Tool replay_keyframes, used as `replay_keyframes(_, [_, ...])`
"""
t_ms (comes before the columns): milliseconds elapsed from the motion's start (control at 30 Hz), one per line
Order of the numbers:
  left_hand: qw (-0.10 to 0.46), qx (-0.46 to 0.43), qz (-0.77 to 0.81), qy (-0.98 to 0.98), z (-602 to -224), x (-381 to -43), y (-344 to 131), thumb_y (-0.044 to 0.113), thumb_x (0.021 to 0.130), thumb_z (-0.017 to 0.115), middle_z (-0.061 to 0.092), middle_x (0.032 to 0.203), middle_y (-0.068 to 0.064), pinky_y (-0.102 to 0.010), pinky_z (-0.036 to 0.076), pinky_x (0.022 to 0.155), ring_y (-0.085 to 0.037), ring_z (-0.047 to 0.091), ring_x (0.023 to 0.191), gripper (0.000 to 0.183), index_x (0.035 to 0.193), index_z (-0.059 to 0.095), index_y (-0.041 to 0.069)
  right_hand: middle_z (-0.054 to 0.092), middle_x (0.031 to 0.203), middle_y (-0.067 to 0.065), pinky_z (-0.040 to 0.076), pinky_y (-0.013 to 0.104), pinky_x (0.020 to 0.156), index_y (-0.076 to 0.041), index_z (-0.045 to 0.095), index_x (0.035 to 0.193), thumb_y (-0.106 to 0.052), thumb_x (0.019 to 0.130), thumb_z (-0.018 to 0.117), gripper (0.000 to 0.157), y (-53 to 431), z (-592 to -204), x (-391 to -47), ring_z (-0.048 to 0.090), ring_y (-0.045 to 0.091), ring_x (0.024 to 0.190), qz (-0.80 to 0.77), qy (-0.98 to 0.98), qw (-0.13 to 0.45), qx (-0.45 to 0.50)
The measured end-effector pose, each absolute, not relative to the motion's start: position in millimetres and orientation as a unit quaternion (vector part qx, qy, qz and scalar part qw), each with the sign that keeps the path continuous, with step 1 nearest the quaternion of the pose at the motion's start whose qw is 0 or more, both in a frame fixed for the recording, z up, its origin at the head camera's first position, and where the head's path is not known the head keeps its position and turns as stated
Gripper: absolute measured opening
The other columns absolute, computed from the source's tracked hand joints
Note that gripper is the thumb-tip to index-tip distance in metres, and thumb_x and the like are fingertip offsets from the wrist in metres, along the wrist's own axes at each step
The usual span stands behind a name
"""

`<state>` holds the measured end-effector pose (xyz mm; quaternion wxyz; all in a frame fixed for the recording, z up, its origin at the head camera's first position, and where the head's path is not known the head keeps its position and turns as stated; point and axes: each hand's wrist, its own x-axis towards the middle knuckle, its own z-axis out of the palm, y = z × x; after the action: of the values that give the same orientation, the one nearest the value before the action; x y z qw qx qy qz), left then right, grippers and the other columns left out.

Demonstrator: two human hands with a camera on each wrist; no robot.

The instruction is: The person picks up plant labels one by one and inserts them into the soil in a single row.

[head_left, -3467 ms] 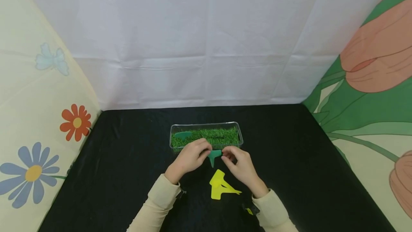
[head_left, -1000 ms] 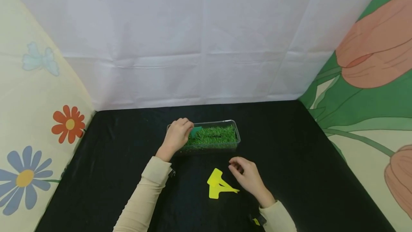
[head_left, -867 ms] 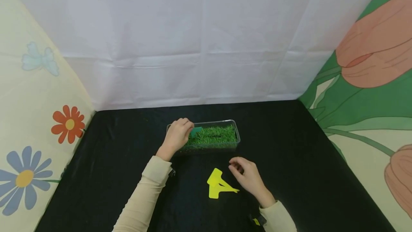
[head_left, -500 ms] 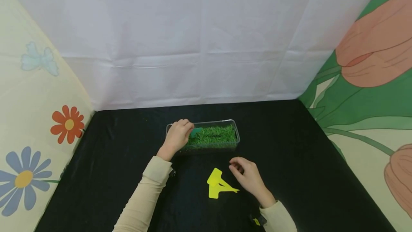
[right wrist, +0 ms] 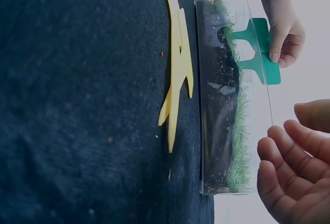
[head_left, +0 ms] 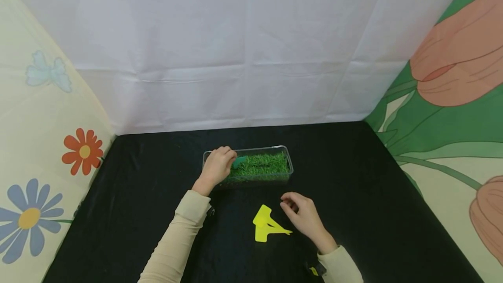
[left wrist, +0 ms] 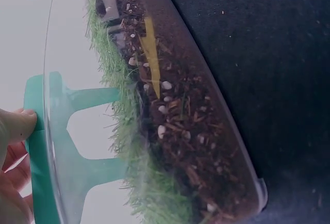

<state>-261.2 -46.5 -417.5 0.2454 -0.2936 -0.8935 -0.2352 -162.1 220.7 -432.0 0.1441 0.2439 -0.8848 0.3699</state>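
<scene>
In the head view my left hand (head_left: 215,167) is over the left part of a clear plastic box (head_left: 288,160) of soil and green grass. Its thumb and fingers pinch the top of a green T-shaped plant label (right wrist: 273,74), whose stem reaches down into the grass. A second green plant label (right wrist: 261,30) stands beside it, stem also in the grass; my hand hides it in the head view. My right hand (head_left: 304,217) hovers in front of the box with loosely curled fingers, holding nothing. Near it lie yellow plant labels (head_left: 265,224), overlapping on the cloth.
A black cloth (head_left: 157,213) covers the table. White fabric (head_left: 247,56) hangs behind, with flower-printed panels at both sides. In the left wrist view dark soil (left wrist: 180,131) shows through the box wall, with a yellow reflection on it.
Since the oldest frame, my left hand has carried the green plant label from before the box into the grass. My right hand has let go and drawn back. Lately the label has sunk slightly.
</scene>
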Motion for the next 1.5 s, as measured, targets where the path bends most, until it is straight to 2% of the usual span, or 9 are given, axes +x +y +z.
replay_keyframes(1500, [0.292, -0.264, -0.195, -0.898, -425.0, -259.3, -42.4, 0.000, 0.084, 0.062, 0.058, 0.074, -0.005, -0.029, 0.045, 0.059, -0.020, 0.054, 0.066, 0.007, 0.081, 0.067, 0.005, 0.058, 0.075, -0.005, 0.046, 0.021, 0.052, -0.002, 0.064, 0.084, 0.007, 0.074, 0.068, 0.014, 217.2, -433.6, -159.3, 0.052, 0.003, 0.063, 0.367, -0.890, 0.138, 0.233])
